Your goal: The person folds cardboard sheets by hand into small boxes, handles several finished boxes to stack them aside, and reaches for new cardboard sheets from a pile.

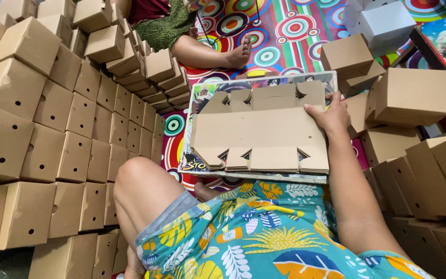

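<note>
The right hand [331, 114] is seen laid on the upper right corner of a flat, unfolded cardboard box blank [261, 135], fingers loosely curled and spread over the edge, thumb stretched along the top surface toward the left; the sheet is pinned and lightly gripped there rather than clenched. The blank is spread out to the left of the hand and below it, with its notched flaps pointing up and down. Beneath the blank, a printed board [198, 98] with colourful pictures is being used as a work surface, and its border can be made out just above the fingers and along the near edge, over the lap. The left hand is not caught in view at all, so nothing can be told of its grip. Just to the right of the hand, finished brown boxes [411, 95] are piled, and more are stacked below that, beside the forearm. Far off to the left of the hand, a big wall of folded boxes [52, 129] with small round holes is lined up. Above the hand and to its left, another person's bare foot [239, 54] is rested on the patterned floor mat [285, 31].
</note>
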